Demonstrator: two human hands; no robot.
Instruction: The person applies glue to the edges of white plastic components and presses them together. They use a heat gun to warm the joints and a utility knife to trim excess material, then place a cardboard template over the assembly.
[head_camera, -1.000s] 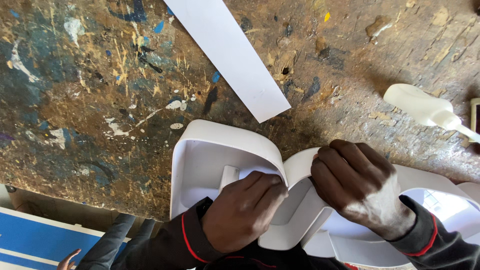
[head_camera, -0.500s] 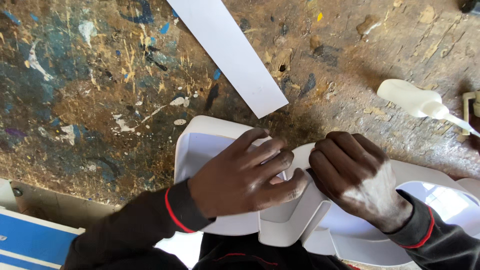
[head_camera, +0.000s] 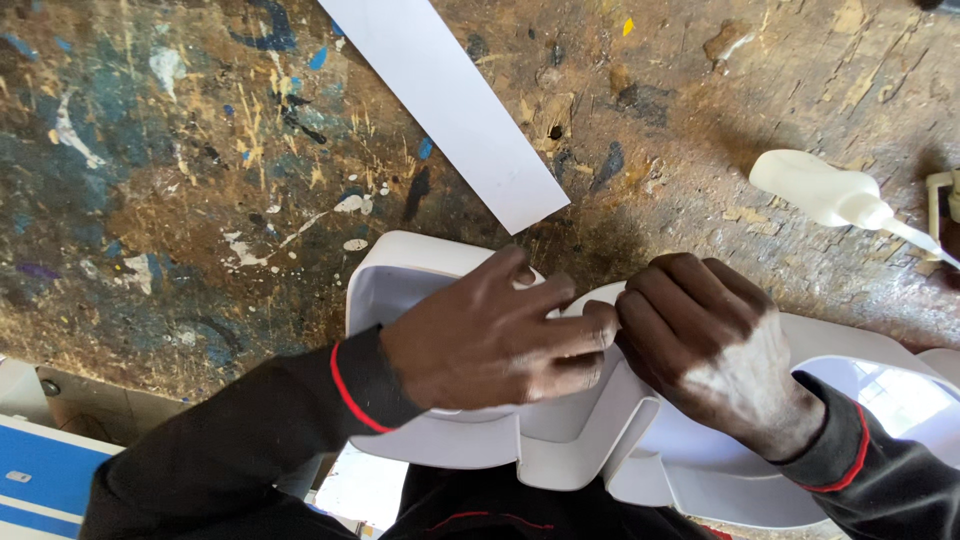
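White curved plastic letter form (head_camera: 420, 290) lies at the paint-stained surface's (head_camera: 200, 200) near edge. Left hand (head_camera: 490, 340) presses flat on it, fingers together; right hand (head_camera: 715, 355) pinches its wall. White strip (head_camera: 450, 105) and glue bottle (head_camera: 830, 192) lie beyond.

The paint-spattered wooden desk (head_camera: 180, 200) offers open passage across its whole left part, bounded on the right by the long flat white strip (head_camera: 450, 105) lying diagonally from the top edge down to just above the curved white plastic shell (head_camera: 575, 450). Between that strip and the white squeeze bottle with a thin nozzle (head_camera: 825, 190) at the right, bare surface allows approach from above. The near edge is blocked by the shell, the left hand (head_camera: 490, 340) and the right hand (head_camera: 715, 350), which meet fingertip to fingertip on it.
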